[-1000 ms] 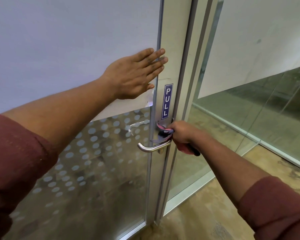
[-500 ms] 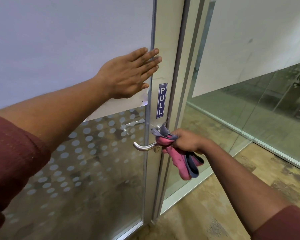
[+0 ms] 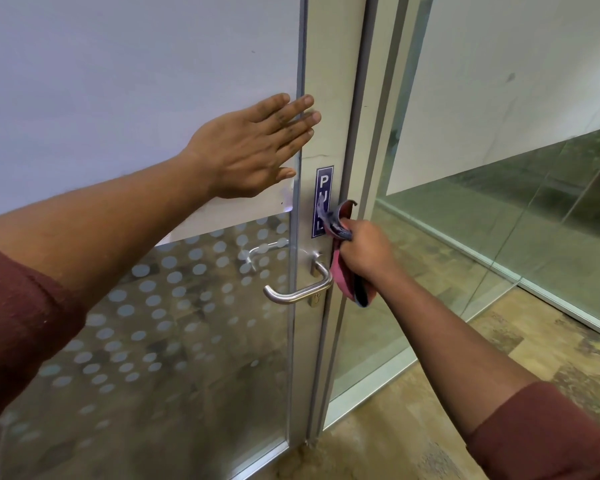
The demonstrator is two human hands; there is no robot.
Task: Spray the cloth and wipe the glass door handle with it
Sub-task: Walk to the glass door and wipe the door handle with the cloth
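Note:
A steel lever handle (image 3: 297,291) sticks out from the metal stile of the glass door (image 3: 136,341). My right hand (image 3: 362,251) is shut on a pink and grey-blue cloth (image 3: 343,284), held just right of the handle's root and above the lever. The cloth's upper end covers the lower part of the blue PULL sticker (image 3: 323,183). My left hand (image 3: 253,148) lies flat and open against the frosted upper part of the door, fingertips on the stile. No spray bottle is in view.
The door frame (image 3: 368,168) runs vertically just right of the handle. A fixed glass wall (image 3: 499,220) with a frosted upper band extends to the right. A patterned tan floor (image 3: 430,410) lies below. A second handle shows through the dotted glass.
My right hand has lifted with the cloth from the lever up to beside the handle's root, the cloth now over the PULL sticker. My left hand stays pressed on the door.

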